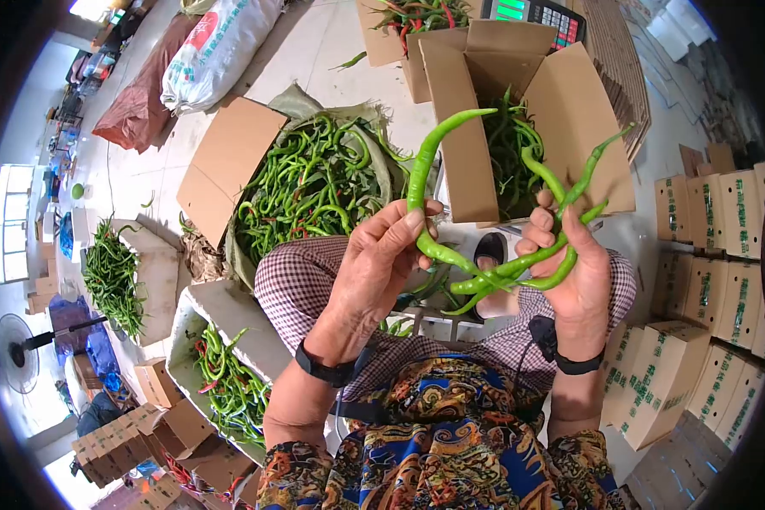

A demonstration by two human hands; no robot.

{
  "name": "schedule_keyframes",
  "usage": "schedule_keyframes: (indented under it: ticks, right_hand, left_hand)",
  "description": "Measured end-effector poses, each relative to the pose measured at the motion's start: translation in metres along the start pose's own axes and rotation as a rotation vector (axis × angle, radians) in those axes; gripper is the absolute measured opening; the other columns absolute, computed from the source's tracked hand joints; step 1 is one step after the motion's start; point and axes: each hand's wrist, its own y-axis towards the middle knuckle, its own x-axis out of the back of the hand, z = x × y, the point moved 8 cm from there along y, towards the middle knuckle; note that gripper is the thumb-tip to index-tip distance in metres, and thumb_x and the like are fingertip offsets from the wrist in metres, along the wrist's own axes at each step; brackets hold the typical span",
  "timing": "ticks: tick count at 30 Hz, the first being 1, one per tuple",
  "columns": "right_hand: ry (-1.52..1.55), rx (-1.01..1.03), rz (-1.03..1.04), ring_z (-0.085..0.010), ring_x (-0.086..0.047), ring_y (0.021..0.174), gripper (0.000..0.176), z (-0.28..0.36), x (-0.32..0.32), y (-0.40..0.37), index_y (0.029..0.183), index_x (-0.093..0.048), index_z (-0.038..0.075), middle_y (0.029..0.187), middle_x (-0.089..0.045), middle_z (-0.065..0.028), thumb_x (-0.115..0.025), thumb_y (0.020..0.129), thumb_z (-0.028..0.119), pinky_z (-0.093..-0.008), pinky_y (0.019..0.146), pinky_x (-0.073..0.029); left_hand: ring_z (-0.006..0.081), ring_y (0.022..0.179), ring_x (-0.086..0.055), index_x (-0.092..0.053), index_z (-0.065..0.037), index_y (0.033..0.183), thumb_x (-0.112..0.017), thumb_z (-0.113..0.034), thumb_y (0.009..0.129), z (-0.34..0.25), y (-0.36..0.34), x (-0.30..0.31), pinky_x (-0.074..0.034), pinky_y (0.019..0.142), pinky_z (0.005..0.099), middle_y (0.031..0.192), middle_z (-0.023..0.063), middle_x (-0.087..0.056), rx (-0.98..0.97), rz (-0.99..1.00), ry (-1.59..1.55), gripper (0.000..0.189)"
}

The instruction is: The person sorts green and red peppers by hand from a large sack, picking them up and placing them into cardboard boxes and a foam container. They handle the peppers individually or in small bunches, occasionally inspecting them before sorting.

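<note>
In the head view, the left hand (374,263) sits just left of centre. Its fingers and thumb are curled shut around a long curved green chilli pepper (418,170). The pepper's tip arcs up toward 12 o'clock and its lower end runs across to meet the other peppers. The right hand (582,280), at 3 o'clock from the left, is closed around a bundle of slim green chilli peppers (527,265). The bundle's stem ends point toward the left hand and its tips fan up toward 1 o'clock. Both hands are raised above the person's lap, over checked trousers (297,280).

At 12 o'clock from the hands stands an open brown cardboard box (569,110) with green peppers inside. At 10 o'clock, a sack-lined brown carton (229,153) holds a large heap of green peppers. At 8 o'clock lies a white foam tray (229,310) of green and a few red peppers. At 9 o'clock, farther off, a loose pile of green peppers (110,272) rests on the floor. Stacked small cartons with green print (722,255) fill the 3 to 4 o'clock side.
</note>
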Motion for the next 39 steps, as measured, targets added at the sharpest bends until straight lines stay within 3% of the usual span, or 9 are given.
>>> schedule_keyframes:
  ticks: [4,8,11,14,16,18,20,35,39]
  right_hand:
    - [-0.015,0.038,-0.036,-0.0137,-0.054,0.085,0.034,-0.002,0.006,0.004,0.118,-0.054,0.003,0.096,-0.057,-0.0032,-0.061,0.094,0.026,-0.0326,0.081,-0.046]
    - [-0.057,0.057,-0.081,-0.0163,-0.056,0.087,0.03,-0.006,0.012,0.01,0.115,-0.056,0.004,0.098,-0.058,-0.0066,-0.064,0.092,0.023,-0.0297,0.081,-0.048]
    - [-0.096,0.074,-0.092,-0.0161,-0.057,0.09,0.03,-0.013,0.013,0.012,0.116,-0.056,0.004,0.103,-0.059,-0.0072,-0.066,0.091,0.018,-0.0293,0.081,-0.048]
    - [-0.148,0.038,-0.122,-0.0155,-0.057,0.092,0.03,-0.014,0.004,0.008,0.116,-0.057,0.004,0.107,-0.06,-0.0062,-0.066,0.09,0.014,-0.0294,0.082,-0.048]
    - [-0.178,0.063,-0.159,-0.0149,-0.056,0.094,0.031,-0.011,0.004,0.006,0.117,-0.057,0.004,0.108,-0.06,-0.0047,-0.067,0.088,0.011,-0.0295,0.082,-0.047]
    - [-0.283,0.03,-0.094,-0.0143,-0.057,0.093,0.03,-0.005,0.002,0.002,0.115,-0.057,0.004,0.108,-0.06,-0.0049,-0.066,0.087,0.008,-0.029,0.08,-0.046]
    - [-0.37,0.034,-0.137,-0.0139,-0.058,0.091,0.028,0.0,0.013,0.001,0.115,-0.057,0.005,0.104,-0.061,-0.0053,-0.065,0.087,0.007,-0.0274,0.078,-0.046]
    - [-0.336,0.03,-0.147,-0.0147,-0.057,0.08,0.027,0.004,0.001,-0.009,0.116,-0.056,0.001,0.093,-0.059,-0.0082,-0.061,0.091,0.012,-0.0298,0.073,-0.048]
    - [-0.34,0.005,-0.149,-0.0145,-0.056,0.079,0.029,-0.001,-0.001,-0.01,0.117,-0.056,0.001,0.091,-0.059,-0.0083,-0.061,0.092,0.013,-0.0298,0.072,-0.048]
  left_hand:
    - [0.0111,0.075,-0.058,-0.059,0.001,0.109,-0.059,-0.021,0.095,0.006,0.009,-0.009,-0.049,0.068,0.0228,0.091,0.0044,-0.061,-0.024,0.055,-0.012,0.026]
    - [0.008,0.085,-0.057,-0.057,-0.004,0.104,-0.06,-0.019,0.095,0.004,0.001,-0.037,-0.048,0.078,0.0237,0.093,0.001,-0.062,0.064,0.044,0.419,0.019]
    - [0.0058,0.086,-0.053,-0.054,-0.003,0.106,-0.063,-0.018,0.094,0.006,0.003,-0.068,-0.044,0.08,0.022,0.098,-0.0005,-0.06,-0.058,0.172,0.374,0.021]
    - [0.0096,0.082,-0.057,-0.053,0.001,0.112,-0.064,-0.006,0.091,0.008,0.001,-0.07,-0.048,0.075,0.0245,0.093,0.0023,-0.064,-0.22,0.183,0.81,0.025]
    - [0.0114,0.076,-0.06,-0.055,0.0,0.112,-0.062,-0.005,0.092,-0.001,0.001,-0.073,-0.05,0.07,0.0245,0.09,0.0041,-0.065,-0.306,0.19,0.846,0.023]
    - [0.013,0.083,-0.061,-0.056,-0.004,0.112,-0.065,-0.011,0.09,0.018,0.008,-0.048,-0.051,0.075,0.0261,0.095,0.0062,-0.063,0.112,0.12,0.168,0.024]
    - [0.0179,0.078,-0.065,-0.055,0.0,0.114,-0.06,-0.013,0.093,0.017,0.015,-0.038,-0.055,0.069,0.0274,0.093,0.0106,-0.064,0.06,0.159,-0.064,0.025]
    - [0.0235,0.093,-0.065,-0.04,0.005,0.133,-0.052,-0.011,0.096,0.014,0.015,-0.023,-0.058,0.076,0.033,0.108,0.0164,-0.06,0.112,0.15,-0.327,0.042]
    - [0.0206,0.084,-0.063,-0.039,0.001,0.135,-0.053,-0.01,0.095,0.012,0.009,-0.018,-0.056,0.07,0.0296,0.107,0.0146,-0.058,0.141,0.077,-0.324,0.044]
